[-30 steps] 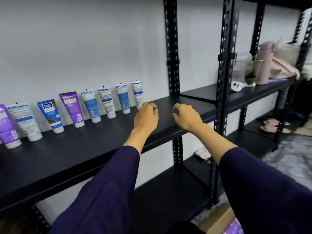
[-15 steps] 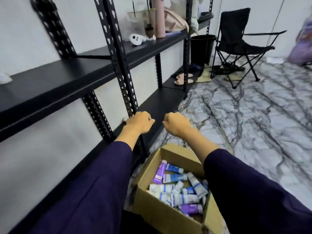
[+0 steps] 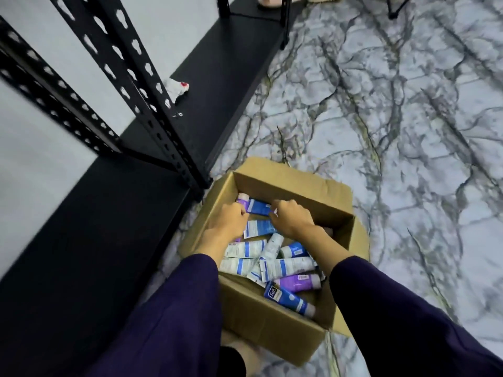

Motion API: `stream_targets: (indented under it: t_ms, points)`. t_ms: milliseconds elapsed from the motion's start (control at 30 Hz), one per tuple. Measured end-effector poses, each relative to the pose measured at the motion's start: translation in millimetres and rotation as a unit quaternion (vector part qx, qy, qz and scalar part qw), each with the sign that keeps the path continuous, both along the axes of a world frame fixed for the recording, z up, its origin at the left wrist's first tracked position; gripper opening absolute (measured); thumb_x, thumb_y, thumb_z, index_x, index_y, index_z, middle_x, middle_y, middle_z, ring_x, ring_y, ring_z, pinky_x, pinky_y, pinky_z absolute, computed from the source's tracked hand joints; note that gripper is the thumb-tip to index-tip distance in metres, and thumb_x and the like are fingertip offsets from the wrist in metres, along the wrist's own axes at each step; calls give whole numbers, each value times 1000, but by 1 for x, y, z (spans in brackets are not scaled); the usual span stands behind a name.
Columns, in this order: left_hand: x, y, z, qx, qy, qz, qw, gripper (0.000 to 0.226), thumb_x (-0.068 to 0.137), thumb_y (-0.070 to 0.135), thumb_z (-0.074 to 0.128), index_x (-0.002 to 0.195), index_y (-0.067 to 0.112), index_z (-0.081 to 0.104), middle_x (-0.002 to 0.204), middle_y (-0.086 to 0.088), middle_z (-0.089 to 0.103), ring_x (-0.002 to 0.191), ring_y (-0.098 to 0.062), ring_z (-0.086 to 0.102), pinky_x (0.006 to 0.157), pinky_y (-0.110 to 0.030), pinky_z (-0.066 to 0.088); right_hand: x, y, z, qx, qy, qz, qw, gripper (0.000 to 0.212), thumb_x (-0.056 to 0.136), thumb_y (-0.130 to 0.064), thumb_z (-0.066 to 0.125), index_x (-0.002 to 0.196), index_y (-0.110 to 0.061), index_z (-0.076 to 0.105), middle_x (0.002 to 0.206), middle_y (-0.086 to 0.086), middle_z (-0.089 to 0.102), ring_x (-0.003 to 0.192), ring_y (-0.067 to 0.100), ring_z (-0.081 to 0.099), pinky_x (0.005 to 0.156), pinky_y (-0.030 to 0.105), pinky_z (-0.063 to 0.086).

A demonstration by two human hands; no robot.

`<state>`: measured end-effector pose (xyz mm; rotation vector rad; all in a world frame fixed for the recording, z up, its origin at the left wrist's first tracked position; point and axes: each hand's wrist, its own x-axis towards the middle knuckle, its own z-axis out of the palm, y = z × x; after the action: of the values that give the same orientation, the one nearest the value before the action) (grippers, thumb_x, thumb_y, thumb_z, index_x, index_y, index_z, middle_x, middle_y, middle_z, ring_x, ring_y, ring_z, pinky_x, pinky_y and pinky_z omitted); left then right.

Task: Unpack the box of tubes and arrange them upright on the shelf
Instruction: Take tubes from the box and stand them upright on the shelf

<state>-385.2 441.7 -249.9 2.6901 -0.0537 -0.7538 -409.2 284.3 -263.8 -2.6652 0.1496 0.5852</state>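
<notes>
My left hand [image 3: 230, 220] and right hand [image 3: 292, 220] hide their own fingertips in the box [image 3: 313, 186]; grip undeterminable. Tube [image 3: 258, 206] labels blurred.

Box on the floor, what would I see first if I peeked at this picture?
Two hands, the left hand and right hand, reach into an open cardboard box on the marble-patterned floor. Blue, white and purple tubes lie jumbled inside. A black shelf stands just left of it.

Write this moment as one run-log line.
phase: picking | hands: left, right, both in box | tubes: lying loose
</notes>
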Motion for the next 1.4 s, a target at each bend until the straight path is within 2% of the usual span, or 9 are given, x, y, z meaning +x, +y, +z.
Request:
stream_targets:
  t_ms: [133, 200, 300, 533, 800, 900, 1000, 1100, 1400]
  points:
    - [2, 8, -51, -28, 15, 9, 999, 22, 97, 21, 51, 98, 11, 70, 107, -13, 68, 94, -30, 62, 76, -32, 48, 1, 10, -53, 33, 29, 0, 999, 27, 97, -27, 43, 117, -15, 54, 114, 15, 62, 102, 36, 59, 73, 35, 42]
    - [4, 12, -73, -41, 13, 20, 999, 23, 97, 18, 51, 112, 10, 68, 118, -13, 64, 102, -28, 61, 83, -32, 47, 4, 13, -75, 59, 43, -5, 997, 32, 97, -29, 45, 126, -18, 50, 118, 13, 62, 104, 33, 60, 80, 38, 48]
    - [7, 16, -100, -62, 5, 47, 997, 28, 96, 15, 53, 123, 10, 61, 126, -12, 56, 107, -27, 57, 89, -32, 45, 8, 15, -100, 84, 57, -7, 995, 37, 96, -29, 49, 131, -21, 48, 120, 12, 62, 106, 30, 60, 87, 39, 50]
    - [20, 6, -142, -116, -14, 89, 989, 67, 89, 10, 62, 147, 8, 28, 153, -12, 27, 138, -28, 31, 112, -32, 26, 11, 12, -142, 2, 26, 73, 997, 60, 90, -36, 58, 144, -26, 35, 143, 6, 42, 131, 28, 37, 107, 40, 29]
    - [26, -8, -161, -39, 16, 82, 996, 91, 86, 29, 68, 152, 17, 6, 138, -14, 32, 123, -32, 40, 102, -40, 35, 10, 10, -158, -38, 37, 82, 995, 71, 84, -44, 64, 144, -22, 33, 141, 10, 35, 133, 31, 28, 109, 45, 29]
    - [27, 4, -155, 2, -32, -37, 999, 79, 93, 27, 58, 152, 19, 7, 144, -12, 24, 125, -31, 40, 100, -40, 40, 3, 3, -164, -17, 32, 58, 998, 70, 86, -44, 62, 145, -23, 31, 143, 11, 34, 133, 31, 29, 110, 43, 30]
    - [38, 4, -150, 97, -75, -227, 966, 93, 82, 4, 65, 152, 19, 7, 158, -9, -2, 144, -32, 11, 117, -39, 20, -2, -1, -167, -4, 22, 34, 999, 69, 87, -46, 59, 146, -26, 29, 143, 11, 38, 130, 31, 37, 108, 41, 34]
    - [59, -4, -142, 197, -81, -372, 904, 74, 86, 4, 57, 149, 12, 20, 159, -8, 10, 147, -32, -3, 120, -43, 4, -4, -1, -170, 5, 11, 26, 1000, 68, 88, -48, 58, 146, -28, 29, 143, 9, 39, 129, 30, 38, 107, 40, 34]
    - [84, -3, -141, 295, -83, -540, 784, 44, 100, 22, 39, 142, 23, 32, 152, -2, 30, 145, -30, 11, 119, -50, 2, -5, -4, -174, 26, -1, 32, 999, 68, 90, -55, 50, 147, -40, 17, 141, 8, 43, 124, 30, 46, 104, 41, 39]
